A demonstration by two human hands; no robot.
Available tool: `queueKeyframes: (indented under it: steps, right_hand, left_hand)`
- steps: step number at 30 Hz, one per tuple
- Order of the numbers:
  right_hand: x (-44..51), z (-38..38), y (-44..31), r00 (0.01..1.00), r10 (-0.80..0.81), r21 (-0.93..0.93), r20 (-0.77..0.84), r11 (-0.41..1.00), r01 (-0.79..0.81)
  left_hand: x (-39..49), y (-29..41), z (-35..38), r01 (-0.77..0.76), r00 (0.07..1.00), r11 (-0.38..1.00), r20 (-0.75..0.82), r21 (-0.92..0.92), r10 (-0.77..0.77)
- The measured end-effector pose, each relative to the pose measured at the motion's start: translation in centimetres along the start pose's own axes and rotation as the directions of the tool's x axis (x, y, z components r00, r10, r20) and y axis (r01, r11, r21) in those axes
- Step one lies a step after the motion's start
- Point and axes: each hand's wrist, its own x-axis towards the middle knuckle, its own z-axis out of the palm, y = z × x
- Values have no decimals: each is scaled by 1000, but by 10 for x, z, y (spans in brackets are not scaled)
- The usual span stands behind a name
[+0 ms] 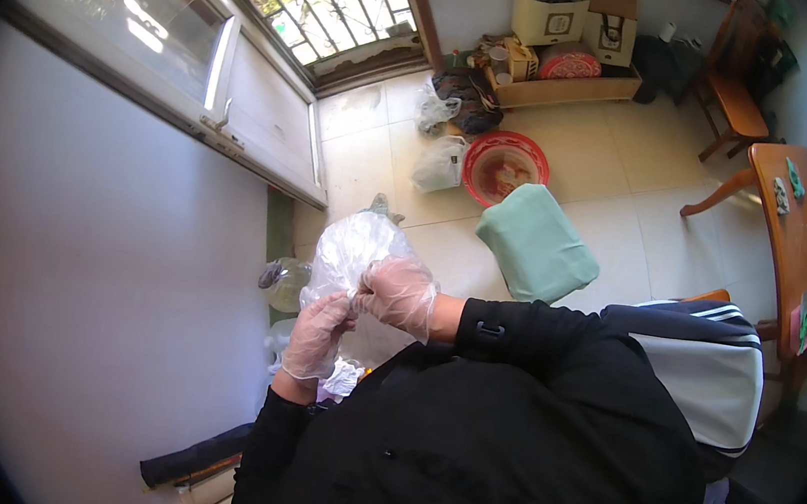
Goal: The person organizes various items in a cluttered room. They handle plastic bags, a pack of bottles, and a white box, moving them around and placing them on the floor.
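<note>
A large clear plastic bag (359, 246) hangs in front of me, puffed out, its neck gathered and twisted between my hands. My left hand (316, 336), in a thin clear disposable glove, pinches the gathered neck from the lower left. On the other side my right hand (398, 295), gloved the same way, grips the neck with bent fingers. The fingertips of both hands nearly meet there. What the bag holds, if anything, cannot be made out.
A red-rimmed basin (506, 166) stands on the tiled floor beside a green cloth-covered seat (540, 245). White plastic bags (438, 164) lie near it. A large plastic bottle (287, 285) is by the left wall. A wooden table (803, 225) stands right; the door (259, 75) is open.
</note>
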Motion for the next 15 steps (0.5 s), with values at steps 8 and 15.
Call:
queueKeyframes:
  steps: [8,15]
  right_hand:
    - [-6,-49,36,964,167,-93,-206,977,-189]
    - [-13,-93,59,908,283,9,-309,956,-294]
  left_hand:
    - [70,16,61,35,994,983,94,178,-53]
    - [128,38,102,-65,971,864,231,499,-61]
